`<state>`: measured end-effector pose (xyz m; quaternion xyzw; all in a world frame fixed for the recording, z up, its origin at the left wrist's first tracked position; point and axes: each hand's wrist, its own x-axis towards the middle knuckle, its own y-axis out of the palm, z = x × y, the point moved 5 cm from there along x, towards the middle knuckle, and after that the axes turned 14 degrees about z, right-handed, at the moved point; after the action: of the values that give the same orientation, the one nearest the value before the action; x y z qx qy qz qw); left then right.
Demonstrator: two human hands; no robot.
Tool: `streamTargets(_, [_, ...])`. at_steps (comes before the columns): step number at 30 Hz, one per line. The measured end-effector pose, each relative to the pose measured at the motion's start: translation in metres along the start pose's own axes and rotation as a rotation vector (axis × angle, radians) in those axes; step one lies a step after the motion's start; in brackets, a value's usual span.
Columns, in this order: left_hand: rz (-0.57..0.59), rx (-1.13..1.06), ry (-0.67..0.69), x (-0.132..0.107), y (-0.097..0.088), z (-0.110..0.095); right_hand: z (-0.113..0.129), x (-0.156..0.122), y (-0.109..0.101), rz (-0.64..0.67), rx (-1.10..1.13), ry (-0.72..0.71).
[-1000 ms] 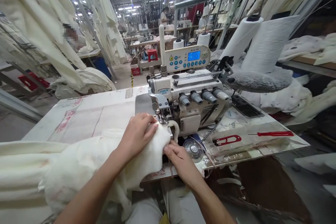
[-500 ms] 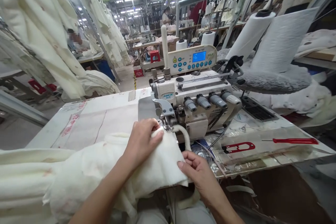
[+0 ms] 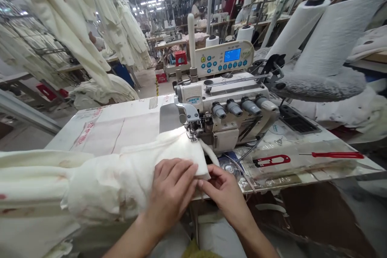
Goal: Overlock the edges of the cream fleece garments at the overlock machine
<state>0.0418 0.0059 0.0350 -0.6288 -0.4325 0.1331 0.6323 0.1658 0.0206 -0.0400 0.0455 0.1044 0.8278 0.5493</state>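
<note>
Soft cream fabric (image 3: 142, 161) lies across the front of the table, its right end under the presser foot (image 3: 192, 133) of a white overlock sewing machine (image 3: 223, 100). My left hand (image 3: 173, 185) is closed over the fabric's near edge, fingers together on top and the thumb mostly hidden. Just right of it, my right hand (image 3: 225, 189) pinches the near right corner of the fabric between thumb and fingers. A narrow cream strip (image 3: 209, 151) curves out beside the presser foot toward my right hand.
Red thread snips (image 3: 273, 161) and a red-handled tool with a thin shaft (image 3: 337, 155) lie on the table's right side. Large white thread cones (image 3: 341, 36) stand behind. Cream garments (image 3: 69, 12) hang at left. A person (image 3: 196, 10) is far back.
My left hand has come back from beside the presser foot to the fabric's near edge, next to my right hand. The near corner has shifted up toward the machine. The view has tilted slightly.
</note>
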Motion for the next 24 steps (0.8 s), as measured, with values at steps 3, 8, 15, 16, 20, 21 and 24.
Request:
streamTargets(3, [-0.084, -0.044, -0.010, -0.001, -0.001, -0.002, 0.005, -0.006, 0.002, -0.063, -0.122, -0.049])
streamTargets(8, [-0.163, -0.083, 0.076, 0.000, -0.008, -0.010, 0.011, -0.014, 0.004, -0.111, -0.127, -0.053])
streamTargets(15, [-0.258, 0.104, 0.181, -0.009, 0.001, -0.010, 0.024, -0.023, -0.003, -0.079, -0.437, -0.199])
streamTargets(16, [-0.264, 0.099, 0.196, -0.008, 0.001, -0.009, 0.035, -0.025, -0.005, -0.150, -0.656, -0.349])
streamTargets(20, [-0.227, 0.099, 0.207, -0.004, 0.002, -0.004, 0.059, -0.028, 0.000, -0.208, -1.211, -0.775])
streamTargets(21, [-0.162, 0.113, 0.178, -0.002, 0.004, -0.001, 0.060, -0.026, 0.000, -0.193, -1.244, -0.799])
streamTargets(24, [0.048, 0.192, 0.074, 0.000, 0.013, 0.011, 0.059, -0.022, -0.004, -0.203, -1.243, -0.782])
